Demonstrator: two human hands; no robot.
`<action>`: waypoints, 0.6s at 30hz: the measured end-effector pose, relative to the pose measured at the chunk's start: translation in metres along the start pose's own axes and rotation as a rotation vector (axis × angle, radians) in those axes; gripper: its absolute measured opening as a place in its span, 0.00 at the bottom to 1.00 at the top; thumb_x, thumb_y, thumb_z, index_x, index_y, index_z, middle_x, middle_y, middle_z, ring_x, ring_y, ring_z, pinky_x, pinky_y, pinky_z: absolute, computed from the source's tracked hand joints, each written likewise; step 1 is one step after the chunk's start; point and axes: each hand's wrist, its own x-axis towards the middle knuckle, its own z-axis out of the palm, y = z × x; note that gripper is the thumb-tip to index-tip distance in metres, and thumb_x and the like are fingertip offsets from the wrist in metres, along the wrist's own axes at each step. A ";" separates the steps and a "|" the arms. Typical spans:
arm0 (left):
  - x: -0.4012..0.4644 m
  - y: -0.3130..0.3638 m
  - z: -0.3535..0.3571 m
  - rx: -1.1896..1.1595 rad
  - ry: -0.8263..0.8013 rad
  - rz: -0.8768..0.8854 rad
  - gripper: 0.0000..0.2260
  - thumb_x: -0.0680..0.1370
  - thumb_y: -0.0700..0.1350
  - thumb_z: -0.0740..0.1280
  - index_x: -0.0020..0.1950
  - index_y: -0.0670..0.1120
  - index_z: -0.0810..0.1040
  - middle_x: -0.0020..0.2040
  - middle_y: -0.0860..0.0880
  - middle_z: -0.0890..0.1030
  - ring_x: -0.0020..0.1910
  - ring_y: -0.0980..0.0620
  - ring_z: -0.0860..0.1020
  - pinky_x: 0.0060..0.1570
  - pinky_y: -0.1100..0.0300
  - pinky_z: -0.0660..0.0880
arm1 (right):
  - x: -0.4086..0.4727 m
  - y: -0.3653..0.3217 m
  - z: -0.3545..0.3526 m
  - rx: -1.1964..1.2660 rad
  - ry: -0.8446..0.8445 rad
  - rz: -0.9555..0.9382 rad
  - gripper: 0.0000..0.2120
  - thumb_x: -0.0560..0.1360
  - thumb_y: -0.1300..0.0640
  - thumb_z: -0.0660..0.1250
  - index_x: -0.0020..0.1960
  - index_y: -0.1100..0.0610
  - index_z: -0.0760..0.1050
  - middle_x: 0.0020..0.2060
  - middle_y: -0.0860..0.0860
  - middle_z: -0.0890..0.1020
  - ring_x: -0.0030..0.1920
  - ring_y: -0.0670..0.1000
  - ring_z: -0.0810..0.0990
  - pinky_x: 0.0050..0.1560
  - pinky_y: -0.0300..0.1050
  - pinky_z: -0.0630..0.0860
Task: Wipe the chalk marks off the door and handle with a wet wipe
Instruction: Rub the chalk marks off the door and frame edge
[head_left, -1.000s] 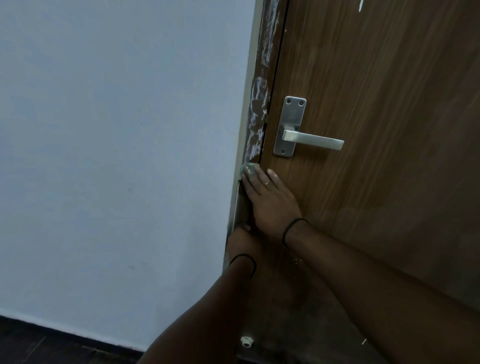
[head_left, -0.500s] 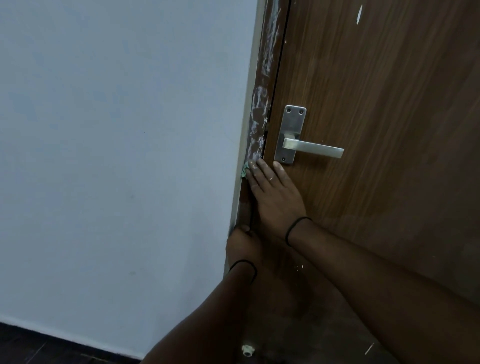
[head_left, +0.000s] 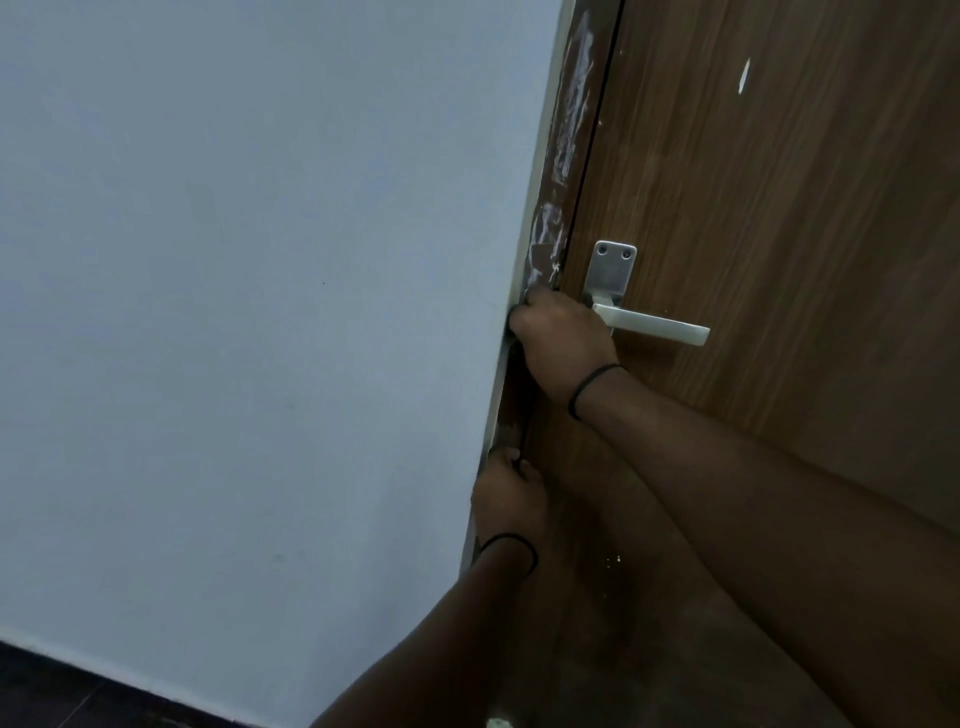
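- Head view showed your right hand (head_left: 563, 340) against the frame (head_left: 569, 156) edge, just left of the handle (head_left: 652, 326), with the fingers curled over toward the wall (head_left: 260, 312).
- The wipe was hidden; no part of it showed past your knuckles, so I could not tell whether that hand gripped it or was merely bunched.
- Your hand covered the lower part of the handle's plate (head_left: 613, 270) and the root of the lever; the rest of the lever stuck out to the right, bare.
- Chalk (head_left: 574, 109) ran in white smears up the frame strip above your right hand, reaching the top of the picture, where it was cut off.
- One small white mark (head_left: 744, 75) sat high on the door (head_left: 805, 208) face, well apart from the handle.
- Your left hand (head_left: 511, 493) lay lower, at the dark gap between frame and door; its fingertips went into shadow, so its grip could not be read either.
- A few pale specks (head_left: 615, 560) showed on the door below your right forearm.
- A small pale thing (head_left: 500, 723) at the bottom edge was cut off and too blurred to name.
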 end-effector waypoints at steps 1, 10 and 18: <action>0.000 -0.001 0.000 -0.002 0.003 -0.005 0.11 0.79 0.42 0.61 0.59 0.45 0.78 0.54 0.46 0.82 0.53 0.46 0.79 0.48 0.62 0.70 | -0.003 -0.004 0.001 0.002 -0.005 0.025 0.05 0.72 0.70 0.66 0.46 0.64 0.79 0.43 0.61 0.79 0.43 0.62 0.81 0.39 0.51 0.78; 0.002 -0.014 0.000 0.041 -0.030 -0.044 0.10 0.80 0.43 0.60 0.59 0.46 0.77 0.55 0.46 0.82 0.54 0.46 0.80 0.51 0.59 0.73 | 0.007 -0.003 -0.014 -0.171 0.090 0.037 0.07 0.69 0.69 0.63 0.39 0.62 0.80 0.36 0.59 0.80 0.37 0.61 0.80 0.37 0.51 0.76; -0.003 -0.017 -0.003 0.031 -0.044 -0.025 0.08 0.80 0.44 0.60 0.57 0.47 0.76 0.54 0.47 0.82 0.52 0.45 0.80 0.48 0.60 0.72 | -0.011 -0.002 -0.011 -0.301 -0.001 -0.020 0.06 0.71 0.63 0.67 0.36 0.55 0.79 0.33 0.51 0.80 0.47 0.57 0.76 0.52 0.54 0.67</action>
